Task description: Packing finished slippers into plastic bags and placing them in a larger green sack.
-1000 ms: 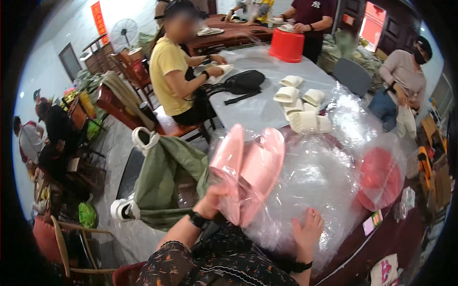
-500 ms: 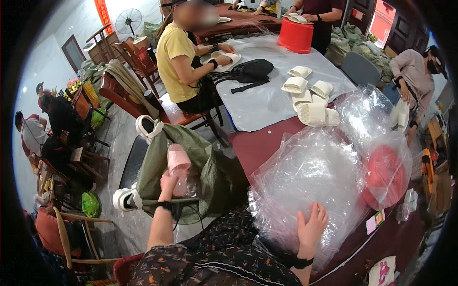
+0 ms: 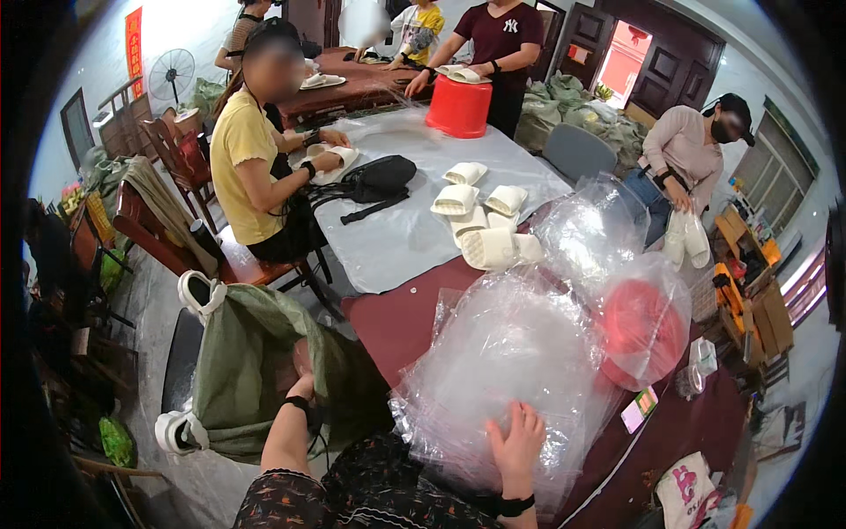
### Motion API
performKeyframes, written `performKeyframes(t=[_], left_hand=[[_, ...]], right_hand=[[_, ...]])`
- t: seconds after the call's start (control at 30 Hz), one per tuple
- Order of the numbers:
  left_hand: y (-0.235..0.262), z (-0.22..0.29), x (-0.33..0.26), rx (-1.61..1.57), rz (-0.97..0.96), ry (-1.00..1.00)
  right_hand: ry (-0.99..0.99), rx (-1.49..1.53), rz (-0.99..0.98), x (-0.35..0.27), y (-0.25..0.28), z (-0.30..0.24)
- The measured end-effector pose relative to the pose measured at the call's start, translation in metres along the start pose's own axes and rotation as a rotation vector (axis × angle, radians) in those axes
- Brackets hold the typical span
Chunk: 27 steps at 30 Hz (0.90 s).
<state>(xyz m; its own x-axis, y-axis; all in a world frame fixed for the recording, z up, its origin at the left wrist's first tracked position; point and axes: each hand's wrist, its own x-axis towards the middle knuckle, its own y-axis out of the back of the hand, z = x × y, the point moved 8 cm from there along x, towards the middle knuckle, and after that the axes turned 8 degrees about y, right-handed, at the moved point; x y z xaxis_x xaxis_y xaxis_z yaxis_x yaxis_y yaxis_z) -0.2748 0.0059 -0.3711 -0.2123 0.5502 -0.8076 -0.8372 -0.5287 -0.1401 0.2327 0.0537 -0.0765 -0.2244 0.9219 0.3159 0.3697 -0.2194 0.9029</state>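
My left hand [image 3: 304, 385] reaches into the mouth of a green woven sack [image 3: 238, 353]. Part of a pink slipper [image 3: 301, 356] shows just above it; the sack's edge hides the rest and most of my fingers. White clip-like holders [image 3: 201, 292] grip the sack's rim at two corners. My right hand [image 3: 517, 441] lies open, fingers spread, on a pile of clear plastic bags [image 3: 493, 353] covering the dark red table. It holds nothing.
Cream slippers [image 3: 487, 249] are grouped beyond the bags, near a black bag [image 3: 385, 179]. A red stool wrapped in plastic [image 3: 645, 328] stands to the right of the pile. Co-workers handle slippers around the table; one sits at the left on a wooden chair [image 3: 163, 234].
My left hand has gone deeper into the sack with the pink slipper, which is now mostly hidden. My right hand stays on the bags. The view has turned to the right.
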Motion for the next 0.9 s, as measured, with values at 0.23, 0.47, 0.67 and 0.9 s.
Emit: performKeyframes(t=[0.23, 0.47, 0.67, 0.9], left_hand=[[0.017, 0.110, -0.129, 1.382, 0.740, -0.170], [-0.127, 0.268, -0.294, 1.213, 0.451, -0.939], [-0.355, 0.335, -0.309, 0.848, -0.502, -0.847], [-0.474, 0.331, -0.079, 0.454, -0.413, -0.596]], right_hand=[[-0.026, 0.015, 0.015, 0.000, -0.003, -0.002], [-0.014, 0.037, 0.061, 0.000, -0.003, 0.000], [-0.034, 0.019, 0.101, 0.003, -0.001, 0.006], [-0.039, 0.044, 0.035, -0.003, -0.009, 0.000]])
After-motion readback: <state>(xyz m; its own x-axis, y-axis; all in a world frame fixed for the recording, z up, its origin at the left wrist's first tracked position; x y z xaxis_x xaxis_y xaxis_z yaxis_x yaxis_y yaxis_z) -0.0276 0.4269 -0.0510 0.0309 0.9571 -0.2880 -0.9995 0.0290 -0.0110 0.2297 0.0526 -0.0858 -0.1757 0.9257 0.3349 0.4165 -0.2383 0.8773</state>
